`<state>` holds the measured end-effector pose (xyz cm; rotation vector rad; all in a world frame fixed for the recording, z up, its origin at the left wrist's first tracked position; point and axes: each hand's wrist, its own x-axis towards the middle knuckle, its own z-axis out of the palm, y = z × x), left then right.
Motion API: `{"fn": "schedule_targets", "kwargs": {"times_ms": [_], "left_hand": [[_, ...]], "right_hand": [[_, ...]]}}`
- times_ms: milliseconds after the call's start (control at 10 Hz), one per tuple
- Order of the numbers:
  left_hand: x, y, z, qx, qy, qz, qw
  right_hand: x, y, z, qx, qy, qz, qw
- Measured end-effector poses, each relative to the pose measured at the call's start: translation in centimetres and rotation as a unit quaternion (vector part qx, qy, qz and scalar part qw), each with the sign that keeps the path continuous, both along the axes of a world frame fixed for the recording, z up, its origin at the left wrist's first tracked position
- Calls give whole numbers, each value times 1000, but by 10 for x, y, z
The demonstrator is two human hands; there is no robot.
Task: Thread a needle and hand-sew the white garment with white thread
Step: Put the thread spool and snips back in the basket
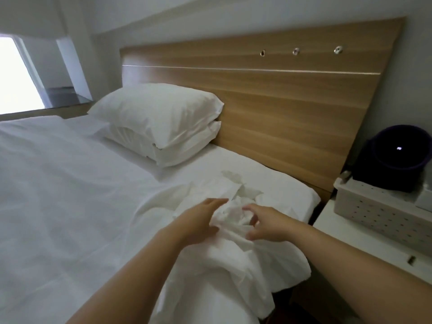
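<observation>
Presumably to find the seam, the white garment (233,242) is bunched between the left hand (198,220), fingers (217,202) laid straight, and the right hand (264,224), half-curled; a grip cannot be told.

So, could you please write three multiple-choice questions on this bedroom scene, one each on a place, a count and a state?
1. Where is the white garment?
A) on a chair
B) on the bed near the headboard
C) on the floor

2. How many metal fittings are on the headboard?
A) one
B) three
C) five

3. How does the garment lie?
A) bunched up
B) folded flat
C) hanging from a hook

Answers:
1 B: it lies at the bed's edge below the headboard, with the left hand and right hand on it.
2 B: three fittings sit in a row.
3 A: it is a crumpled heap.
</observation>
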<state>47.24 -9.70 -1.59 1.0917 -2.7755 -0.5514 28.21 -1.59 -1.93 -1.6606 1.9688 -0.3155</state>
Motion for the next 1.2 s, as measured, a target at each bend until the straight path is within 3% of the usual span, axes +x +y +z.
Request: {"fn": "schedule_targets", "kwargs": {"times_ms": [100,200,300,400,500,600,700,800,900,1000,1100,1200], "left_hand": [[-11,1,-10,53,-129,-13,990],[-7,0,-11,27,-155,14,987],[5,-1,-2,-7,-45,36,998],[13,7,5,-6,53,5,999],[24,13,8,-36,80,-39,995],[40,9,12,-58,125,-11,990],[54,-1,28,-149,250,49,956],[59,-14,57,-230,336,108,907],[55,-20,74,-318,322,159,877],[51,-14,73,-193,221,240,925],[46,-2,49,-110,-30,242,963],[42,7,23,-72,-76,206,973]], "right_hand": [[-1,-5,15,59,62,34,996],[-7,-1,33,190,-77,78,976],[-3,0,40,214,-229,-17,950],[0,-16,18,40,-109,-106,987],[24,-23,-3,117,16,15,993],[29,-34,18,30,-14,6,999],[-2,-74,77,-178,-117,-165,963],[-27,-98,157,-368,-208,-256,869],[-27,-95,199,-506,-170,-295,793],[-3,-74,182,-488,-236,-187,819],[7,-52,119,-139,-209,-108,962],[2,-33,73,34,-125,-47,991]]}}
